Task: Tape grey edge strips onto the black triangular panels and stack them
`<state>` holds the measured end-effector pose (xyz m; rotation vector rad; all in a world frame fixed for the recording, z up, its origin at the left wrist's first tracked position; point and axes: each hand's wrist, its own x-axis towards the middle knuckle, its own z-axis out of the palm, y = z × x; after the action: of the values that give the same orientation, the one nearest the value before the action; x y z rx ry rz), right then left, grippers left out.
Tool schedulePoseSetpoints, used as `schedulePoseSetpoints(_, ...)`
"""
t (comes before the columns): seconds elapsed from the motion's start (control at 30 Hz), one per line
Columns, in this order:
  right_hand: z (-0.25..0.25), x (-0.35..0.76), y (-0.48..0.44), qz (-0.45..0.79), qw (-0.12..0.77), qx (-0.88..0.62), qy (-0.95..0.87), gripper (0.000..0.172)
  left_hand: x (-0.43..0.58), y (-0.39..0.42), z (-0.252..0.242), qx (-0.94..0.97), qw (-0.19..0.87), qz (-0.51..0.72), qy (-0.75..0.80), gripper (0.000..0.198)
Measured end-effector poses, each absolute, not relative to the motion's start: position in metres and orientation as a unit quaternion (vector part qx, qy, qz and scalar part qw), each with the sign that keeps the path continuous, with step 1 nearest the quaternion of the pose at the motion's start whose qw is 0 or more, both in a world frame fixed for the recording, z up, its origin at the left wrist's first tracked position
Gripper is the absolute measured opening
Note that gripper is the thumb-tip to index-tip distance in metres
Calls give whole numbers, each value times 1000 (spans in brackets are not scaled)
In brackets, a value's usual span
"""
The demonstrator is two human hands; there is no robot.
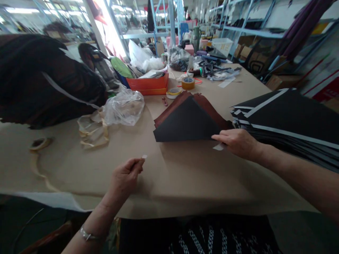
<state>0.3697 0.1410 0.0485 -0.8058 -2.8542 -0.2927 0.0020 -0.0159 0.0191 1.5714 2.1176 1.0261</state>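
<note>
Work table [185, 176], covered in tan paper, holding the following. Left hand [126, 176], at about seven o'clock in the view, is pinching a small white tape scrap [144, 156] between thumb and fingertips, the other fingers curled in; the scrap is standing clear above the paper, apparently so its sticky face touches nothing. Right hand [236, 142], at about four o'clock, is lying nearly flat, fingers loosely closed over the near corner of the dark sheet [186, 123]; it seems to be pinning that corner, with a pale strip [218, 147] poking out beneath the fingers. The dark sheet is sitting at the centre of the table, fanned over reddish-brown sheets [209, 106] so the edges stay separable. At three o'clock a stack of black panels [288, 120] with white tape strips along their edges is lying just beside the right hand, within reach. At twelve o'clock: a tape roll [188, 83], a flatter tape roll [173, 92] and an orange box [148, 85]. At ten o'clock: a crumpled clear plastic bag [124, 107] and discarded backing strips [92, 134]. At nine o'clock: another tape roll [39, 143] and a dark bundle [39, 81], too blurred to identify. Shelving [238, 21] is standing beyond.
</note>
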Motion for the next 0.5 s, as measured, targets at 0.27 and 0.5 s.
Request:
schedulePoseSetpoints(0.27,3,424,39,36,56,-269,-961,37,90,-31,47,620,354,249,654,31)
schedulePoseSetpoints(0.5,38,375,18,449,154,-466,-747,32,138,-23,43,655,432,167,597,35)
